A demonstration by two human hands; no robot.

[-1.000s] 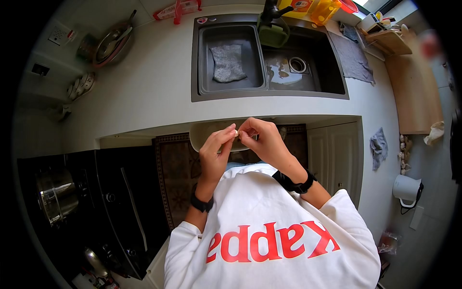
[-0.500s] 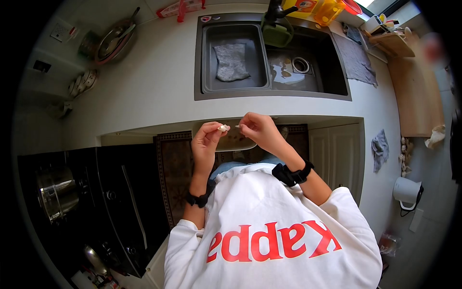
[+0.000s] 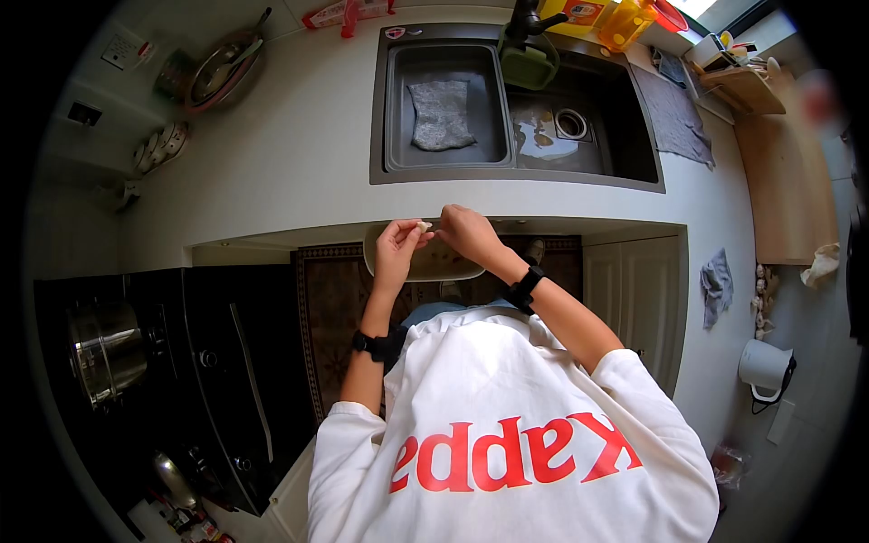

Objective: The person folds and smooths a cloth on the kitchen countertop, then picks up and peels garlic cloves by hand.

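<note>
A small whitish garlic clove (image 3: pixel 423 227) is pinched between the thumb and fingertips of my left hand (image 3: pixel 396 249). Close on its right, my right hand (image 3: pixel 469 235) is closed, with its fingertips right beside the clove. Whatever those fingertips grip is hidden. Both hands are over a light-coloured bin (image 3: pixel 466 271) in front of the counter's edge, and bits at its bottom are too dim to make out.
Beyond my hands is a double sink (image 3: pixel 380 109) with a grey cloth (image 3: pixel 442 116) in its left basin. A stove (image 3: pixel 217 380) stands at left, with a steel pot (image 3: pixel 107 353). Along the right counter are a crumpled cloth (image 3: pixel 716 288), garlic bulbs (image 3: pixel 762 303) and a white kettle (image 3: pixel 765 366).
My right hand has moved left, closing the gap to the clove in my left hand. A small pale piece at its fingertips earlier is no longer distinct. The view has shifted slightly.
</note>
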